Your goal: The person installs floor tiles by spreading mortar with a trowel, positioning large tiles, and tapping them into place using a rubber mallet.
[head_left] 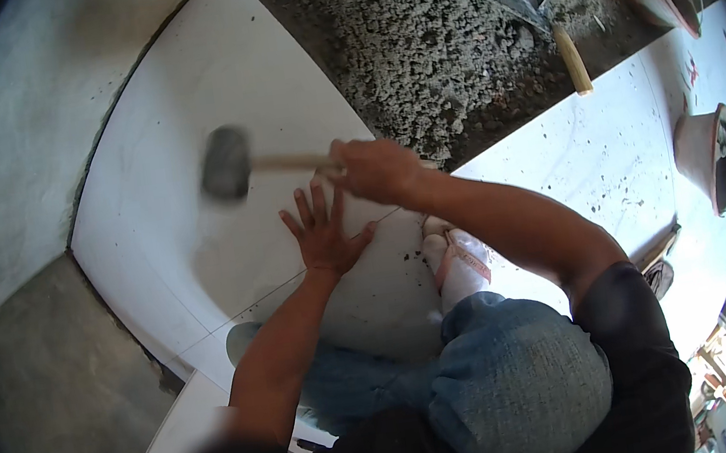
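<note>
A rubber mallet with a dark head (pixel 226 164) and a pale wooden handle is gripped in my right hand (pixel 377 170). Its blurred head hangs over a large white floor tile (pixel 250 67); I cannot tell whether it touches. My left hand (pixel 325 236) lies flat on the tile with fingers spread, near the seam with the tile closer to me and just below the mallet's handle. Grey, lumpy mortar (pixel 423 54) borders the tile on its right.
A tool with a wooden handle (pixel 573 61) and a shiny blade lies on the mortar. Two buckets (pixel 692 146) stand at the right. Walls (pixel 32 362) run along the tile's left side. My sandalled foot (pixel 462 268) rests on the tiles.
</note>
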### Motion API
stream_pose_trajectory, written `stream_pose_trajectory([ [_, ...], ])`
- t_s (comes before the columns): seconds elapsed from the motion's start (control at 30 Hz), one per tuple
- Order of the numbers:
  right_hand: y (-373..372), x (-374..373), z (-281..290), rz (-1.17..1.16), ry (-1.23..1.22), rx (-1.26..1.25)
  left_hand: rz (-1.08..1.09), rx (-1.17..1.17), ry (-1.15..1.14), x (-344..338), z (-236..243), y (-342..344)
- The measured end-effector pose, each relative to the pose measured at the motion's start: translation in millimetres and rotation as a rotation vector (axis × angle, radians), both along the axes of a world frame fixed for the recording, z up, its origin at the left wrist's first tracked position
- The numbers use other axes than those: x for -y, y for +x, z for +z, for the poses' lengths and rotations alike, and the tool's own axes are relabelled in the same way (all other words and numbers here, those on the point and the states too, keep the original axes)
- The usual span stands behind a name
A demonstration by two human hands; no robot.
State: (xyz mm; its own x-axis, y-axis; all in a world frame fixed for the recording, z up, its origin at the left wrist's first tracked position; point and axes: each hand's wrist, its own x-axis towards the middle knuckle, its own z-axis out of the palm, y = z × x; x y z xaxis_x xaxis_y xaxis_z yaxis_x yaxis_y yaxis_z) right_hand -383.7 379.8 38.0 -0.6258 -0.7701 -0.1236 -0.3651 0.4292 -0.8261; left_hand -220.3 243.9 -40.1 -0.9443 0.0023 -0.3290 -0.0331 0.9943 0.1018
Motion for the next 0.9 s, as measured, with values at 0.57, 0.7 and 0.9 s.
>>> stream_pose_trajectory([
  [0.57, -30, -13, -7, -0.016, 0.284, 0.066, 0.013, -0.144, 0.007, -1, -6, 4],
  [0.7, -22, -11, -5, 0.023, 0.297, 0.014, 0.009, -0.162, 0.007, -1, -7, 5],
  [0.9, -20, 13, 17, 0.05, 0.248, 0.09, 0.022, -0.14, 0.009, 2, -10, 5],
])
